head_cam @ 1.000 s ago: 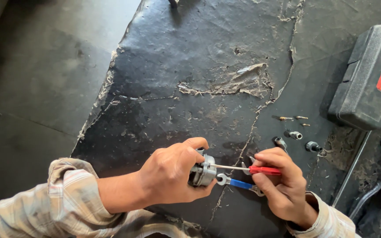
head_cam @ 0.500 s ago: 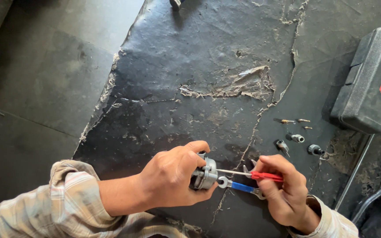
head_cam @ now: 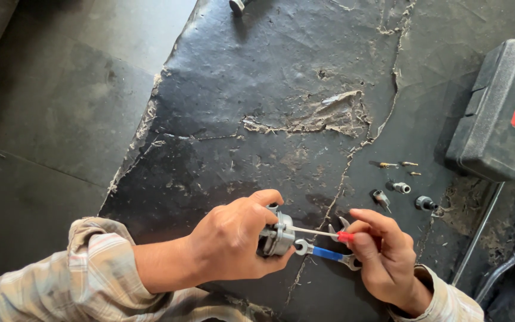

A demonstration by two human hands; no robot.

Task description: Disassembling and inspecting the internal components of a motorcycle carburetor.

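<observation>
Metal fitting [head_cam: 276, 237], low in the frame's centre, sits clenched in your left hand [head_cam: 233, 244]; your right hand [head_cam: 382, 253] pinches the red-handled screwdriver [head_cam: 320, 233], tip at the fitting. Loose screws [head_cam: 396, 164] lie upper right, so more probably remains.

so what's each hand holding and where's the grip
The left hand wraps around the body of a small round metal part. The right hand pinches a thin screwdriver by its red handle, tip at the part.
</observation>
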